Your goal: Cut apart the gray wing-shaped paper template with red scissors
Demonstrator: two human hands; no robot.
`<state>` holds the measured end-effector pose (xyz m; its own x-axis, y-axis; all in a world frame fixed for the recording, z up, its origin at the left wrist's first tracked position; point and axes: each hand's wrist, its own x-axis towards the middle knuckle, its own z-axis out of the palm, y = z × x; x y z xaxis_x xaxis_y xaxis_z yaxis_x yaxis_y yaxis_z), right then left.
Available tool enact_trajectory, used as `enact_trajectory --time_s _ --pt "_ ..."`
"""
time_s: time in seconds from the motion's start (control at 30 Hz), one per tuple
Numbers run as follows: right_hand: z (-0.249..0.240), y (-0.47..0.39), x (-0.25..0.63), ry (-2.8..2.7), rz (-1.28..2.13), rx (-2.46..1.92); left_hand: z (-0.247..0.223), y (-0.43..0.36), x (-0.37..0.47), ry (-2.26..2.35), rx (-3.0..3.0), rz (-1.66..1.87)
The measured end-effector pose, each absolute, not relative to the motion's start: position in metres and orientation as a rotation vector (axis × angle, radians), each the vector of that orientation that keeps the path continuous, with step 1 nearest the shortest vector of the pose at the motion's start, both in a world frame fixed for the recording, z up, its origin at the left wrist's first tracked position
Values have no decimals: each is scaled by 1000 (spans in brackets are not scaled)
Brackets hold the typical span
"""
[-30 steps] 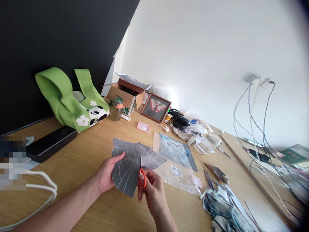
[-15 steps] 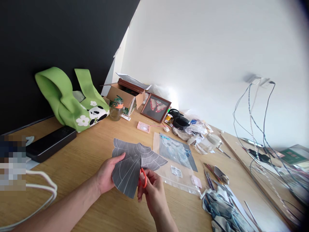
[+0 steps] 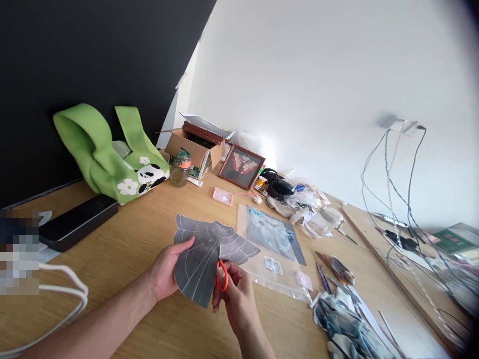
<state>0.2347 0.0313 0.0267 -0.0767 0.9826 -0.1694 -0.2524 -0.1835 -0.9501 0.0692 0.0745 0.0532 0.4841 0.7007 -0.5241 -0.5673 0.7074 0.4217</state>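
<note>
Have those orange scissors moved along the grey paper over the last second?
Barely. The orange scissors sit at almost the same spot, judged against the plastic bag on the table; the right hand shifted slightly left.

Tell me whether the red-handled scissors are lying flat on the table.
No, the red-handled scissors are held in the right hand, their blades cutting into the grey lined paper that the left hand holds up.

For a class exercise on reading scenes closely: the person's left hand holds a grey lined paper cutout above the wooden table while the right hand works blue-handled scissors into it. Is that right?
Not quite. The scissors in the right hand have orange-red handles, not blue, as the head view shows. The rest stands: the left hand holds the grey lined paper cutout above the wooden table.
</note>
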Motion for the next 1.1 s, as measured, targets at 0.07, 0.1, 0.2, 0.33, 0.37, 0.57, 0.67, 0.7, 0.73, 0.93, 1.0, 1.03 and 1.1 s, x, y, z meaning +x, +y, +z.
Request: enact_trajectory --time_s 0.07,0.1,0.2,0.33,0.37,0.57,0.67,0.7,0.73,0.93,1.0,1.03,1.1 --pt "27 31 235 -961 1490 -1109 53 75 69 731 203 774" --pt "27 31 235 -960 1489 -1109 53 75 69 727 205 774" --pt "26 31 235 -943 1491 -1112 53 74 69 717 211 772" --pt "26 31 234 -946 1486 -1113 53 73 69 717 219 768" --pt "26 31 234 -949 1483 -1113 53 72 69 714 222 765" --pt "24 30 234 -957 1479 -1093 54 73 69 724 227 762" --pt "24 30 234 -955 1480 -1089 53 73 69 725 230 764" --pt "24 30 234 -956 1482 -1089 53 73 69 723 229 765" --pt "24 30 234 -955 1482 -1089 53 73 68 719 229 766" --pt "26 30 234 -943 1489 -1084 52 73 68 703 226 754" --pt "27 30 234 -933 1488 -1090 52 73 69 699 224 757" --pt "27 30 234 -929 1487 -1093 51 73 69 697 223 757" --pt "27 30 233 -930 1488 -1096 51 73 69 694 216 752"
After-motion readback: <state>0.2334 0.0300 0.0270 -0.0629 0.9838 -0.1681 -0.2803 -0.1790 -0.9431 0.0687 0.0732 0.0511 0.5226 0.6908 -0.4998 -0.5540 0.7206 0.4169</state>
